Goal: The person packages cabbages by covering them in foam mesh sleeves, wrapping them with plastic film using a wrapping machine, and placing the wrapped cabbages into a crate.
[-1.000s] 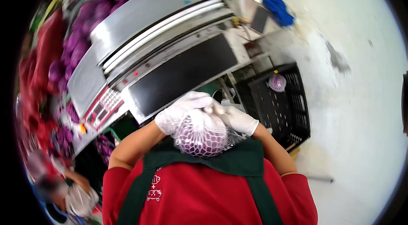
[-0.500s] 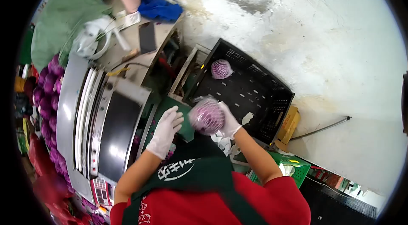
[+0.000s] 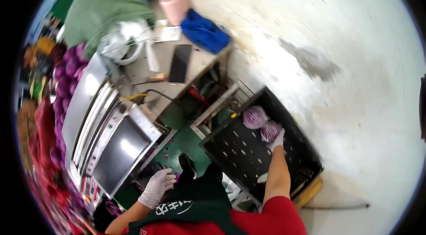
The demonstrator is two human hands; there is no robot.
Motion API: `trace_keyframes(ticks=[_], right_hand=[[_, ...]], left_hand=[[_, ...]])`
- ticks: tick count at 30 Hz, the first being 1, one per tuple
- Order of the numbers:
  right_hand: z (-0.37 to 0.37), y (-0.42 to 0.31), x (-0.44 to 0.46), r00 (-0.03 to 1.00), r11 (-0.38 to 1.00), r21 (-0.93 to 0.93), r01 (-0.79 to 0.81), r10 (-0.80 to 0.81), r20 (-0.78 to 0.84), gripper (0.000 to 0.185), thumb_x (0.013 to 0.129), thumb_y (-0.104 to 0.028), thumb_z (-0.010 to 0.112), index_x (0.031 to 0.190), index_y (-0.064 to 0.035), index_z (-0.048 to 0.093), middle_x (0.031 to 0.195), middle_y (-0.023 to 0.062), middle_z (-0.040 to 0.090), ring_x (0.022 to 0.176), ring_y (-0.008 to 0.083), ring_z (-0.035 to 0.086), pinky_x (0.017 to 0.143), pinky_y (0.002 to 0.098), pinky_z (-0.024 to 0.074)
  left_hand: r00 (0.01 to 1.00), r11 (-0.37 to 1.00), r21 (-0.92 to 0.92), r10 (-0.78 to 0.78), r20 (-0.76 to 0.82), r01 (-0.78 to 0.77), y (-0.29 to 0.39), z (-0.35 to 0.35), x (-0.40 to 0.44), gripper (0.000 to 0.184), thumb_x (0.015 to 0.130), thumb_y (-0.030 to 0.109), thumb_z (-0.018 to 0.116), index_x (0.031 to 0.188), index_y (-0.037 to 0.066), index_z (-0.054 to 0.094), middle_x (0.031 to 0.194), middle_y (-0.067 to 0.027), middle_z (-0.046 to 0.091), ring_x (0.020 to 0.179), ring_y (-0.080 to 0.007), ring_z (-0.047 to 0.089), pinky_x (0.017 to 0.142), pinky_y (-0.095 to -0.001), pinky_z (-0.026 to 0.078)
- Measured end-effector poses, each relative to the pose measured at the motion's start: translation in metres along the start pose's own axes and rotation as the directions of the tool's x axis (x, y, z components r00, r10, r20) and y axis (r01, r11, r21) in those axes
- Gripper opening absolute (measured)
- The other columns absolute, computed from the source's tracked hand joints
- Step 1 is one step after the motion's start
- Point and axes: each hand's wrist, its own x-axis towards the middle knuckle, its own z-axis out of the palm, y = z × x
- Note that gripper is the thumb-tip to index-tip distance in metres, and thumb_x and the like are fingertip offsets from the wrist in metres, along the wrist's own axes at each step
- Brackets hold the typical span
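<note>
Two netted purple heads (image 3: 254, 117) touched in the black crate (image 3: 242, 157), gentle lowering best; right hand (image 3: 277, 140) against one, grip unclear, left hand (image 3: 158, 187) empty, loosely spread.

Cabbages (image 3: 254, 117) side by side in crate (image 3: 242, 162)

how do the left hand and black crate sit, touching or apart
Apart. The head view shows green floor and a black shoe between the left hand and the black crate.

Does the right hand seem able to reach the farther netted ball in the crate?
Probably yes: nothing lies over the farther netted ball, though the nearer ball is between it and the right hand.
</note>
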Motion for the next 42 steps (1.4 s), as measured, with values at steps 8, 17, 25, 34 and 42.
trace_keyframes(ticks=[8,17,25,34,42], right_hand=[[0.095,0.014,-0.117,0.526,-0.045,-0.866,0.498,-0.778,0.343,0.041,0.091,-0.03,0.048,0.116,0.0021,0.058,0.117,0.0217,0.057,0.11,0.0376,0.054,0.094,0.0454,0.0434],[0.299,0.17,-0.33,0.674,0.664,-0.386,0.641,-0.246,0.697,0.048,0.093,-0.038,0.04,0.127,-0.0062,0.052,0.135,0.0096,0.047,0.122,0.0247,0.045,0.102,0.0435,0.0341],[0.339,0.199,-0.281,0.849,0.667,-0.572,0.477,-0.183,0.495,0.06,0.087,-0.047,0.036,0.133,-0.0108,0.048,0.133,0.0099,0.052,0.122,0.0286,0.047,0.098,0.0464,0.0394],[0.353,0.217,-0.312,0.857,0.561,-0.653,0.509,-0.259,0.446,0.06,0.087,-0.047,0.035,0.133,-0.0103,0.048,0.133,0.0099,0.052,0.122,0.0288,0.048,0.098,0.0458,0.0403],[0.359,0.217,-0.319,0.87,0.55,-0.674,0.493,-0.286,0.402,0.06,0.088,-0.046,0.034,0.133,-0.0099,0.049,0.133,0.0099,0.052,0.121,0.029,0.049,0.098,0.0452,0.041]], left_hand=[[0.89,0.888,-0.072,0.448,-0.087,-0.454,0.026,-0.03,-0.078,0.033,0.099,0.027,0.049,0.124,0.006,0.055,0.103,-0.0075,0.064,0.093,-0.0137,0.062,0.084,-0.0274,0.048],[0.328,0.394,-0.025,0.728,-0.602,-0.919,0.032,-0.209,-0.15,0.029,0.096,0.019,0.055,0.117,0.0,0.058,0.101,-0.0056,0.065,0.096,-0.0122,0.06,0.089,-0.0269,0.047],[-0.202,0.373,0.263,0.195,-0.96,-0.89,0.006,-0.483,-0.152,0.026,0.093,0.012,0.059,0.117,0.002,0.056,0.108,-0.0042,0.06,0.097,-0.0112,0.055,0.088,-0.0247,0.044],[-0.205,0.334,0.754,0.829,-0.521,-0.566,0.141,-0.522,-0.188,0.038,0.08,0.023,0.07,0.113,0.005,0.062,0.106,-0.0128,0.065,0.104,-0.0287,0.06,0.094,-0.04,0.044],[-0.267,0.719,0.674,0.692,-0.671,0.169,0.241,-0.715,-0.096,0.121,0.053,0.049,0.085,0.149,0.033,0.014,0.152,-0.0239,0.017,0.136,-0.0491,0.023,0.102,-0.0667,0.025]])
